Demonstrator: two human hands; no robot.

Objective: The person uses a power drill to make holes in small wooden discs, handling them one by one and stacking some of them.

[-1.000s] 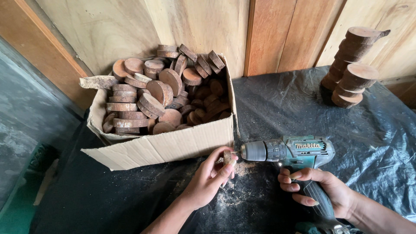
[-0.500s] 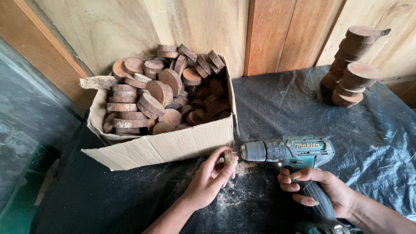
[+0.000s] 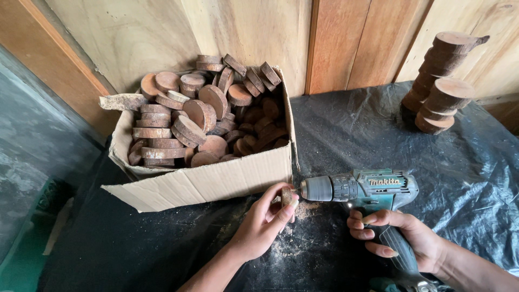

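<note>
Far left: a strip of green floor beside the desk, which is covered in black plastic sheet.

Cardboard box sits at the left-centre of the desk, against the wooden wall, heaped with round wooden discs (some flat, some on edge); front flap folded outward. Box and heap same as in the earlier frames.

Left hand is just in front of the box's right corner, low on the desk. Its grip is pinching a small wooden disc between thumb and fingertips, held on edge. The disc is right at the drill's nose, touching or nearly so (cannot tell which). Pale sawdust lies scattered on the sheet under and around the hand. Hand and disc position unchanged from half a second ago.

Teal cordless drill lies horizontal, chuck pointing left at the disc. Right hand is wrapped around the drill's handle below the body, grip closed tight on it, index finger up by the trigger area. Same pose as before, no visible shift.

Far right: two stacks of wooden discs stand by the wall, well apart from the hands, unchanged.
</note>
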